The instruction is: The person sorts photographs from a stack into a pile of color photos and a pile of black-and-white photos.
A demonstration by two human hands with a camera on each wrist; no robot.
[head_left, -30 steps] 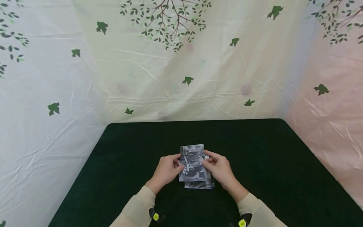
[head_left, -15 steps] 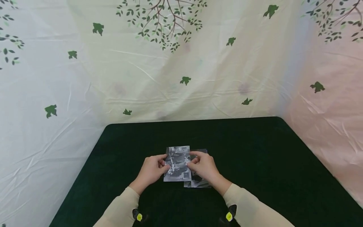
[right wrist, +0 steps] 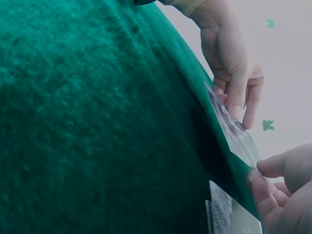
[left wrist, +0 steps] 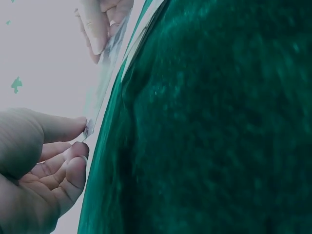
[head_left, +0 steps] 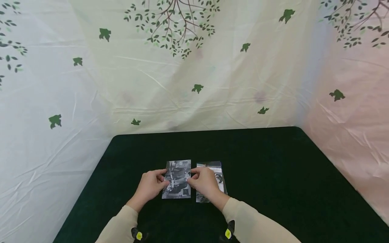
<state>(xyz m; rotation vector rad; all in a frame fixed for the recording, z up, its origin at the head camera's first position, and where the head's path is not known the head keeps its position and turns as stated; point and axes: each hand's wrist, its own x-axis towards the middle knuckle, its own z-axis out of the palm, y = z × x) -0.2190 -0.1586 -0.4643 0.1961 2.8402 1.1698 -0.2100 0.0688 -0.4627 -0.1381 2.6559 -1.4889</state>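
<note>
A black-and-white photo print (head_left: 177, 180) is held by its two sides above the dark green table. My left hand (head_left: 151, 186) pinches its left edge between thumb and fingers; my right hand (head_left: 204, 182) pinches the right edge. Beneath and beside the right hand lies a small stack of photo prints (head_left: 219, 177), partly covered by that hand. In the left wrist view the held photo print (left wrist: 105, 83) appears nearly edge-on, between both hands. From the right wrist view, the photo print (right wrist: 234, 129) hangs above the cloth, with the stack (right wrist: 229, 214) lower down.
The table (head_left: 267, 162) is covered in dark green cloth, with rounded far corners. Behind it hangs a pale curtain (head_left: 146, 84) printed with leaves and branches. Each sleeve carries a dark wrist device (head_left: 230, 231) with a yellow marker.
Both hands have carried the photo print leftward, off the stack. A gap now shows between it and the remaining prints, and a different top picture is partly visible.
</note>
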